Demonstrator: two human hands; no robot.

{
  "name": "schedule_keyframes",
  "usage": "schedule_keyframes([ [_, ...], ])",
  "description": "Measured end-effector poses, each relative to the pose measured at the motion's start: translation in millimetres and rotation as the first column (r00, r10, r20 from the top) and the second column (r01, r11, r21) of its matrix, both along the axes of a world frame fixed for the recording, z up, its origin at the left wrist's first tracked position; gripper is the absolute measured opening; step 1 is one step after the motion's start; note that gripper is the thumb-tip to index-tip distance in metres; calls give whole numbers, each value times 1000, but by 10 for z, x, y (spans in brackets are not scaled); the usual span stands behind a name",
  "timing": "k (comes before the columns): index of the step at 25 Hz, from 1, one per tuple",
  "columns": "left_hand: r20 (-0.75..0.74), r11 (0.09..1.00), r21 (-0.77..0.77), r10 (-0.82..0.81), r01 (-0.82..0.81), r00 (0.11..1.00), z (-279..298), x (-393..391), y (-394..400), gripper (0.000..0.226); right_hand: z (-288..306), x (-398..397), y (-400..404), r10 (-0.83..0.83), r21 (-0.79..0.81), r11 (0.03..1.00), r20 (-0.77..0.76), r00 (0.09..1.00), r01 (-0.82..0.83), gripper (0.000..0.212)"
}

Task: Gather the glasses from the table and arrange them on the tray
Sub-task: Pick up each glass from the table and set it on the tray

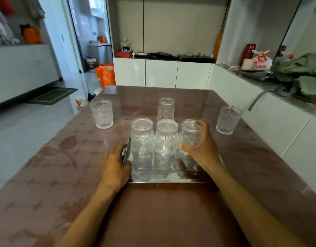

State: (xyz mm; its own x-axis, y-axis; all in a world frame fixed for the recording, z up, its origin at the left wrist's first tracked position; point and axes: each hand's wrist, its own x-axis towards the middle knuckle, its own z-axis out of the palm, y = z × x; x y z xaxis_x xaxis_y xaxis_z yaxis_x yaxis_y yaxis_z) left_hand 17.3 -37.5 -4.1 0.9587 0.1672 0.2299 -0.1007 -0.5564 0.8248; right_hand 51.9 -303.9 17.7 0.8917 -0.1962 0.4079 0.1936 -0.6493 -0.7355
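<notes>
A shiny metal tray [164, 175] lies on the brown table. Three clear embossed glasses stand upright in a row along its far side: the left glass [142, 136], the middle glass [166, 137] and the right glass [190, 134]. My right hand [201, 145] is wrapped around the right glass, thumb in front, fingers behind. My left hand [116, 166] grips the tray's left rim. Three more glasses stand on the table off the tray: a far-left glass [102, 114], a far-middle glass [165, 108] and a far-right glass [228, 119].
The table [46, 175] carries a patterned brown cloth under a clear cover. White cabinets [278, 125] run along the right and the back, with bags and clutter on top. An orange bag [105, 74] sits on the floor beyond the table's far-left corner.
</notes>
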Motion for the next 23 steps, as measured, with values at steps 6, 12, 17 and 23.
schedule_keyframes([
  [6,-237,945,-327,-56,-25,970,214,58,42,44,46,-751,528,232,-321,943,448,863,-87,28],
  [12,-142,909,-302,254,-286,957,486,730,575,69,-85,-942,794,564,-651,633,16,826,-419,25],
  [17,-164,906,-257,302,-336,939,291,1350,839,83,-116,-815,801,623,-716,578,78,778,-391,38],
  [23,-149,922,-282,233,-267,961,210,1873,933,72,-142,-784,810,622,-650,621,70,780,-437,17],
])
